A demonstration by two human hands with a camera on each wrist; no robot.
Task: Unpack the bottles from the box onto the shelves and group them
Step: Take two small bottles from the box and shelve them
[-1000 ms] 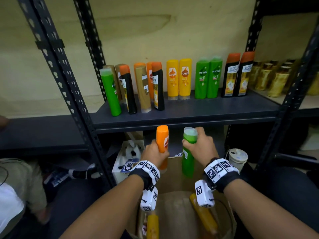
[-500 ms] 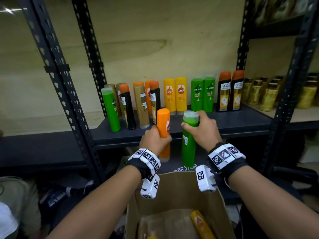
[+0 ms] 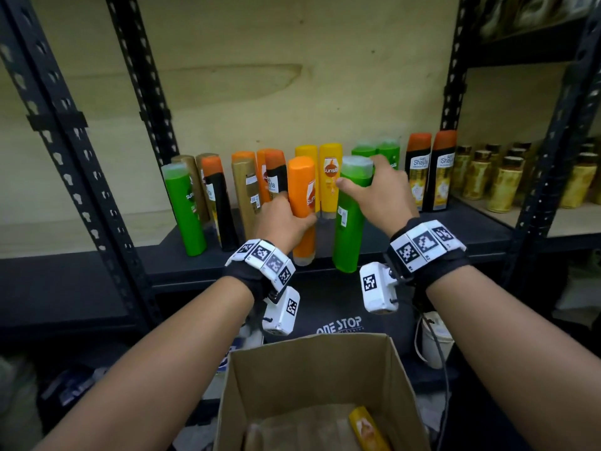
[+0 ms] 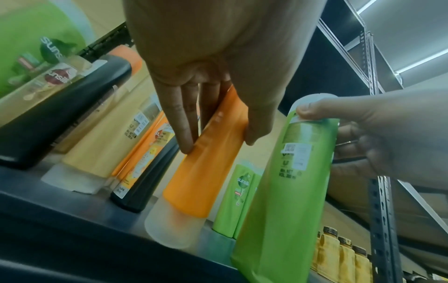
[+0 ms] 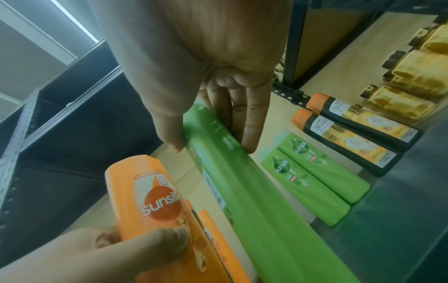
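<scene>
My left hand (image 3: 283, 219) grips an orange Sunsilk bottle (image 3: 302, 206) upright, at the front edge of the dark shelf (image 3: 455, 229). In the left wrist view its clear cap (image 4: 169, 227) is at the shelf surface; contact cannot be told. My right hand (image 3: 377, 193) holds a green bottle (image 3: 349, 222) near its top, just right of the orange one, its base by the shelf edge. Two yellow bottles (image 3: 330, 177) and two green ones (image 5: 315, 178) stand behind. The cardboard box (image 3: 312, 362) sits below with a yellow bottle (image 3: 367, 431) inside.
More bottles line the shelf: a green one (image 3: 183, 206) at the left, black-and-orange ones (image 3: 429, 170) at the right. Gold jars (image 3: 504, 187) fill the neighbouring shelf. Black perforated uprights (image 3: 81, 177) frame the bay. A white tub (image 3: 435, 340) stands under the shelf.
Both hands have risen from above the box and moved forward to the shelf front, carrying the orange and green bottles with them. The view has tilted up, showing less of the box.
</scene>
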